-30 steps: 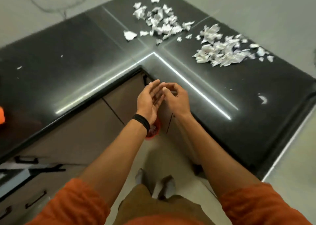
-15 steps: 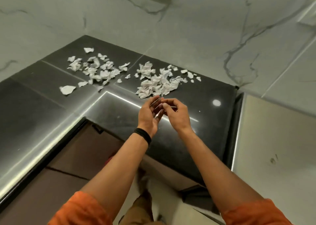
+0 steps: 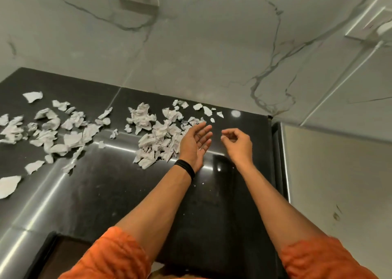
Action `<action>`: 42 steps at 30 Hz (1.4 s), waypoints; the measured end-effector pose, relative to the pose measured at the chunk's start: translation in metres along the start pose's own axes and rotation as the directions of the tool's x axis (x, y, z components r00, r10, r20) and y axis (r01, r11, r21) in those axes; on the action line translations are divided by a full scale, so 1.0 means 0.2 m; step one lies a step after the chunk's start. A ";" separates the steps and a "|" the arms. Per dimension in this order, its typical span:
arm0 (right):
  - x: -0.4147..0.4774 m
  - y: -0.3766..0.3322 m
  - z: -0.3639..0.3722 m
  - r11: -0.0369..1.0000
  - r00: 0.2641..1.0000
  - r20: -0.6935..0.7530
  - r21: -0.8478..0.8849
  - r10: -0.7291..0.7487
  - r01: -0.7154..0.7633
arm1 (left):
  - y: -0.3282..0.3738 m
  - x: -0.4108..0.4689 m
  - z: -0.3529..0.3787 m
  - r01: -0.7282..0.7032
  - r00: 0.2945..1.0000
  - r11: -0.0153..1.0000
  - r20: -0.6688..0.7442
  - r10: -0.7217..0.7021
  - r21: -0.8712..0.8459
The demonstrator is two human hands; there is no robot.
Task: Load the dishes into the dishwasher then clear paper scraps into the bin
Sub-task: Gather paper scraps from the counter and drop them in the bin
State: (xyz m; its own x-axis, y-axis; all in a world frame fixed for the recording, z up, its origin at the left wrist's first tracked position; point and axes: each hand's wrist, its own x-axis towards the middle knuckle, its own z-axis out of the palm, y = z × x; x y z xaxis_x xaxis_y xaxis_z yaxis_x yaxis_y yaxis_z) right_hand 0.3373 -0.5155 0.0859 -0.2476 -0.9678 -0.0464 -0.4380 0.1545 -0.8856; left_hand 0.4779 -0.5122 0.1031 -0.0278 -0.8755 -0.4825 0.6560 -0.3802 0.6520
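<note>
Your left hand [image 3: 196, 143] is spread, fingers straight, just beside the right edge of the paper scraps [image 3: 157, 138]. Your right hand [image 3: 238, 144] is loosely curled, nothing visible in it. The scraps lie in two clusters on the black countertop [image 3: 127, 194].

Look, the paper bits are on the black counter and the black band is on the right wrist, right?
Not quite. The head view shows the black band on the left wrist. The paper bits do lie on the black counter.
</note>
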 end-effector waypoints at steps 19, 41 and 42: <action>0.49 0.14 0.26 0.847 0.960 0.197 -0.458 -0.200 0.270 | 0.06 0.46 -0.01 0.043 0.996 0.992 -0.079 -0.052 -0.117; 0.74 0.13 0.23 0.741 0.949 0.253 -0.599 -0.185 0.304 | 0.07 0.59 0.02 0.085 0.994 0.951 -0.037 -0.100 -0.297; 0.71 0.14 0.23 0.769 0.958 0.216 -0.574 -0.186 0.279 | 0.07 0.59 0.01 0.084 0.994 0.953 -0.037 -0.099 -0.290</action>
State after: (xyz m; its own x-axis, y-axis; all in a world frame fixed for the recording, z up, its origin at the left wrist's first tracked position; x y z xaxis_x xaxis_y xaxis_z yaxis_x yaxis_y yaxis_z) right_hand 0.3293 -0.6584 0.0337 0.0314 -0.9993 0.0207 -0.9026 -0.0372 -0.4289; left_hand 0.4811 -0.6215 0.0564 -0.0643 -0.8220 -0.5658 0.8419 -0.3491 0.4115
